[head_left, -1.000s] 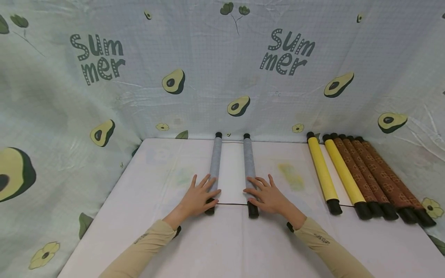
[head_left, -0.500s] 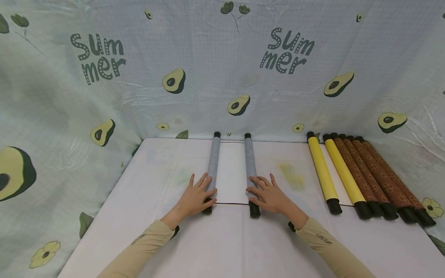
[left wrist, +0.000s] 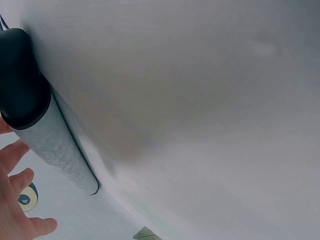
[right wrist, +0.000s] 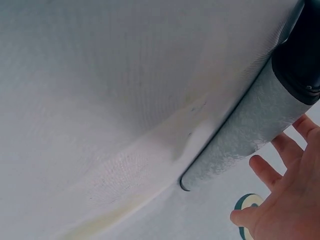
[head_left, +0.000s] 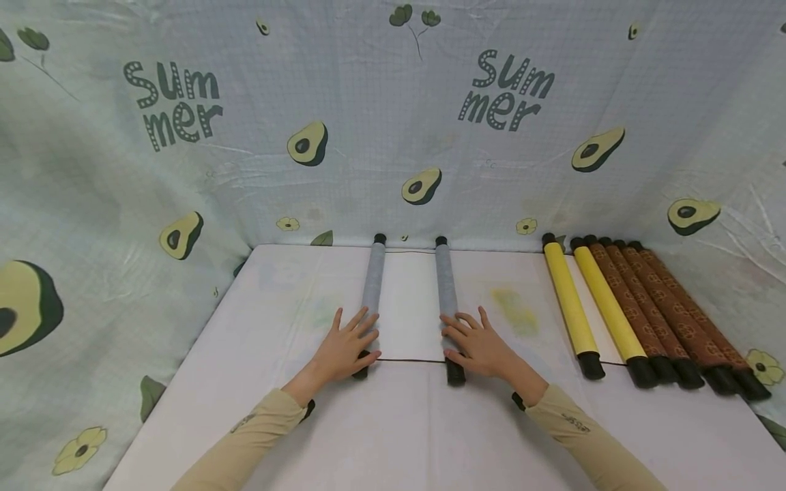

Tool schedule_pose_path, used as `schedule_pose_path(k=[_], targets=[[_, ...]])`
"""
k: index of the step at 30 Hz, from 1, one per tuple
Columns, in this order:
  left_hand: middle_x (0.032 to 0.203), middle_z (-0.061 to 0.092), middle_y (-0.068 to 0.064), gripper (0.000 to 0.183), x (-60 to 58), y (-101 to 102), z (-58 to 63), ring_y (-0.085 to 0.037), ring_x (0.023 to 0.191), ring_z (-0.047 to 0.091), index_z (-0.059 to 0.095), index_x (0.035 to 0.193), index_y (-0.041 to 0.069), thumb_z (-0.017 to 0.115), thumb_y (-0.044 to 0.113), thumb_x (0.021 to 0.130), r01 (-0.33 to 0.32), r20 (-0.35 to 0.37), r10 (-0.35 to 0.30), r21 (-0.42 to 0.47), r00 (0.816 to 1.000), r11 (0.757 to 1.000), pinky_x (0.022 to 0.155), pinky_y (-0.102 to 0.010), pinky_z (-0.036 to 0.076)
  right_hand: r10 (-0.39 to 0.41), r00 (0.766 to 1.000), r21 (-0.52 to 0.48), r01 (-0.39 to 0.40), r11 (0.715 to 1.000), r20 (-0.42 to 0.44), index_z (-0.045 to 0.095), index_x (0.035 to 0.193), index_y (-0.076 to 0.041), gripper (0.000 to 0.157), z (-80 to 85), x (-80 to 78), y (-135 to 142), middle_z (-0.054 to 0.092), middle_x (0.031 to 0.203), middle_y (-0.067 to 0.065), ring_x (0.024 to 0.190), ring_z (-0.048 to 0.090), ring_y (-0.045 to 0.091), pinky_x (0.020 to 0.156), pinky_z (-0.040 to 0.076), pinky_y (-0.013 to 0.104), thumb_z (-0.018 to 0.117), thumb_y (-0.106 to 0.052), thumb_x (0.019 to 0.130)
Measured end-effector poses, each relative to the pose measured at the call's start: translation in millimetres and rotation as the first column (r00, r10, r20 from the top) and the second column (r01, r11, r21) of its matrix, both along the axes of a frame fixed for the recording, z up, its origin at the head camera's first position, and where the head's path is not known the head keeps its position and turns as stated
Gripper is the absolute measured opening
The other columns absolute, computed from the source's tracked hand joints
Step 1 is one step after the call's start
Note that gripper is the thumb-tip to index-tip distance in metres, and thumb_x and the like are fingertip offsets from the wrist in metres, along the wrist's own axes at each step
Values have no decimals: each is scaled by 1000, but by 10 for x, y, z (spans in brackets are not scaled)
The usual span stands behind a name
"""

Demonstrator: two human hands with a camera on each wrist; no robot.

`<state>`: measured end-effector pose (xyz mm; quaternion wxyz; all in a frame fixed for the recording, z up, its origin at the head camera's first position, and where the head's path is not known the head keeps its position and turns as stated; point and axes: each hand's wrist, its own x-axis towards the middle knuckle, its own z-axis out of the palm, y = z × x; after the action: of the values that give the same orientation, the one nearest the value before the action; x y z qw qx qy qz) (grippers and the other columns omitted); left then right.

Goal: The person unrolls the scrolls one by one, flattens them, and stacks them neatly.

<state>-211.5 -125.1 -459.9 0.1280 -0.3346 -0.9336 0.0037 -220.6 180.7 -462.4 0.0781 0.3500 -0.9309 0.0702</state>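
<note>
A scroll lies part unrolled in the middle of the table, its two grey rolls bearing black end caps. Between the rolls is a white sheet (head_left: 410, 307) with a thin dark line at its near and far edges. On the left roll (head_left: 373, 276) rests my left hand (head_left: 340, 349), fingers spread and fairly straight. My right hand (head_left: 482, 346) lies the same way on the right roll (head_left: 446, 276). Each wrist view shows one grey roll with its black cap (left wrist: 22, 80), and fingers (right wrist: 267, 170) touching its far side.
To the right lies a scroll with two yellow rolls (head_left: 568, 300), slightly parted. Beside it are several brown patterned rolls (head_left: 675, 314) with black caps. A printed cloth (head_left: 368, 102) hangs behind the white table (head_left: 276, 286).
My hands have moved apart, the left one leftward and the right one rightward. The grey rolls have moved with them, and more of the white sheet shows between.
</note>
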Motion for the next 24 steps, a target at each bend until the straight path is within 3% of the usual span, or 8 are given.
schedule_pose_path(k=[8,16,24], targets=[[136,45,-7,44,7,-30,-9,-27,133,29,53,120,13,44,44,90,-15,8,15,3,1000,1000,100,-63,20,-13,1000,9,13,1000,-8,52,117,-17,36,-2,2,30,42,138,4,125,36,29,101,13,65,47,-40,89],[136,44,-10,39,26,-37,5,-32,132,29,57,120,23,44,45,89,-22,45,21,16,999,1000,100,-63,19,-23,1000,12,22,1000,4,53,120,-24,36,-4,30,75,41,138,4,123,36,28,102,11,64,47,-42,89],[136,43,-11,36,32,-64,0,-33,131,31,60,117,25,45,43,89,-21,36,20,33,999,999,100,-63,19,-25,999,37,26,999,-43,57,116,-31,31,0,52,118,41,137,5,120,38,28,100,15,65,47,-42,89]])
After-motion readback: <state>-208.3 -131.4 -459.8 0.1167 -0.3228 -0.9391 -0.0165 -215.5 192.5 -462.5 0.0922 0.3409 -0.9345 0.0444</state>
